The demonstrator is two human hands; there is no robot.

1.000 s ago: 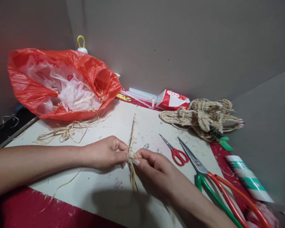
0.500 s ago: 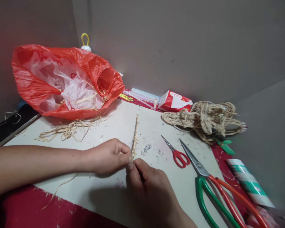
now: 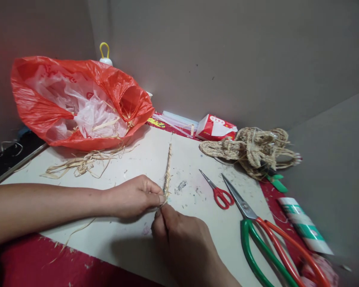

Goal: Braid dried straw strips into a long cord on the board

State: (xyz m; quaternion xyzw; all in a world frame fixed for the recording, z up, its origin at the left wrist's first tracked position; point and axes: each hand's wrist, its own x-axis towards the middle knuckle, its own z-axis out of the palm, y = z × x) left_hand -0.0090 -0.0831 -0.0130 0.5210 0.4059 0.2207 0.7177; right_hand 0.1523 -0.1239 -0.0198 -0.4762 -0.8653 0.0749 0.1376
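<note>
A thin braided straw cord (image 3: 168, 169) runs away from me over the pale board (image 3: 131, 243), its near end pinched between my hands. My left hand (image 3: 137, 196) comes in from the left, closed, with thumb and fingertips on the cord. Just nearer to me, my right hand (image 3: 182, 235) is closed too, thumb and forefinger gripping the cord's near end or its loose strands; the exact hold is hidden. To the right lie small red-handled scissors (image 3: 223, 198) and large shears (image 3: 247, 209) with green and red-orange handles. Loose straw strands (image 3: 83, 163) lie beyond my left forearm.
A red plastic bag (image 3: 60, 137) holding white plastic and straw stands at the back left. At the back right are a red tissue pack (image 3: 214, 129) and a heap of braided straw cord (image 3: 254, 149). A green-and-white roll (image 3: 305, 225) lies at the right edge.
My right hand has shifted a little lower and left, turning so its fingertips point more down at the cord. My left hand stays nearly in place. The whole view has slid slightly left.
</note>
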